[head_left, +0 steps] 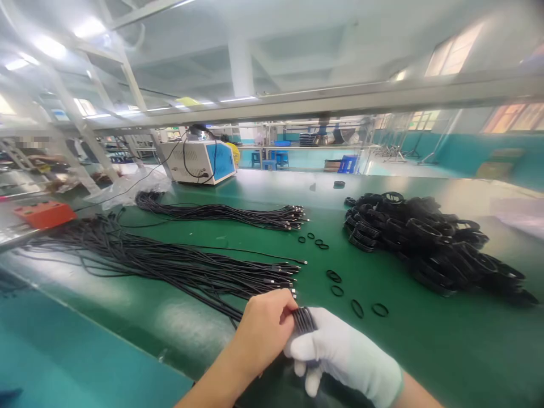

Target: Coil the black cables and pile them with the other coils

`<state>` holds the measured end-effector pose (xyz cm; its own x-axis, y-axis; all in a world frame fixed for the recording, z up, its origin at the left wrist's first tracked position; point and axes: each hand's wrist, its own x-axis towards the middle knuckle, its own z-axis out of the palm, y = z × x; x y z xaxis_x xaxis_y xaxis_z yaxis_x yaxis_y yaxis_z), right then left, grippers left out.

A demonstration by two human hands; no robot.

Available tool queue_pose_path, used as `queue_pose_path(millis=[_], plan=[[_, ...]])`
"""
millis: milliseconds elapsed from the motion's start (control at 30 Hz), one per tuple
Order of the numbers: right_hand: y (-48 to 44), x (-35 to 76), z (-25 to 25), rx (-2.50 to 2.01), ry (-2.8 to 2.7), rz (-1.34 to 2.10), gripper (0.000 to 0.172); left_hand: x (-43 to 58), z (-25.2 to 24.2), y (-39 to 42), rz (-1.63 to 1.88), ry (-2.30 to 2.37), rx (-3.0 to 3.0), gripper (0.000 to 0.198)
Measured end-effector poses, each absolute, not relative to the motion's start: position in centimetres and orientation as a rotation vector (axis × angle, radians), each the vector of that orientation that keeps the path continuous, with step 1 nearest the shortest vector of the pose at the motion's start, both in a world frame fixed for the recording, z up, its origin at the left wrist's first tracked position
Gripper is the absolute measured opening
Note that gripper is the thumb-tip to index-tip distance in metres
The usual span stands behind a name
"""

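My right hand (335,351), in a white glove, is wrapped round a stack of black rings (304,321) near the front of the green table (263,243). Bare and bent, my left hand (270,320) pinches at the left side of that stack; its fingertips touch the rings. Just beyond my left hand, the ends of a bundle of black cables (170,260) point to the right. A second cable bundle (221,212) lies farther back. Several loose black rings (337,290) are scattered right of the cable ends.
A large heap of black rings (425,235) covers the right side. At the back left stand a white and blue machine (199,161) and a clear plastic bag (144,184). A red box (45,214) sits far left. A metal rail (297,102) crosses above the table.
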<state>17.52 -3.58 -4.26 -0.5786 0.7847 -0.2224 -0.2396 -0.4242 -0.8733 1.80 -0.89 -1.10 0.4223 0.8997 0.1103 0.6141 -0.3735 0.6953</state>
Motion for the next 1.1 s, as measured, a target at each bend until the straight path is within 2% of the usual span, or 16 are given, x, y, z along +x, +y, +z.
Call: queue_pose_path(millis=[133, 267, 467, 533, 633, 733, 833, 967, 1100], plan=[[-3.5, 18.1, -3.5, -0.833, -1.083, 2.08, 0.028, 1.5, -0.1, 2.4, 0.446, 1.047, 1.927, 0.019], [-3.5, 18.7, -2.3, -0.738, -1.078, 2.195, 0.048, 5.8, -0.7, 5.8, 0.397, 1.026, 2.097, 0.01], [-3.8, 19.4, -1.5, -0.656, -0.942, 2.15, 0.044, 12.4, -3.5, 7.0, 0.389, 0.976, 2.127, 0.014], [-3.7, 19.5, -1.3, -0.673, -0.903, 2.05, 0.04, 11.4, -3.2, 7.0, 0.43, 1.005, 2.051, 0.013], [-3.2, 19.3, -0.9, -0.922, -0.847, 1.717, 0.033, 7.9, -1.6, 6.1, 0.511, 1.028, 1.873, 0.016], [-2.4, 18.7, -1.3, -1.165, -0.765, 1.347, 0.035, 5.2, -0.8, 3.8, 0.568, 1.003, 1.668, 0.022], [-1.9, 17.7, -2.5, -1.211, -0.788, 1.238, 0.039, 4.7, -1.8, 1.3, 0.687, 0.911, 1.339, 0.026], [-2.1, 16.9, -3.8, -1.105, -0.753, 1.417, 0.038, 4.5, -4.6, -0.1, 0.788, 0.956, 1.294, 0.036], [-3.1, 17.3, -3.3, -0.663, -0.661, 1.896, 0.038, 3.0, -5.3, -0.6, 0.827, 0.947, 1.291, 0.042]])
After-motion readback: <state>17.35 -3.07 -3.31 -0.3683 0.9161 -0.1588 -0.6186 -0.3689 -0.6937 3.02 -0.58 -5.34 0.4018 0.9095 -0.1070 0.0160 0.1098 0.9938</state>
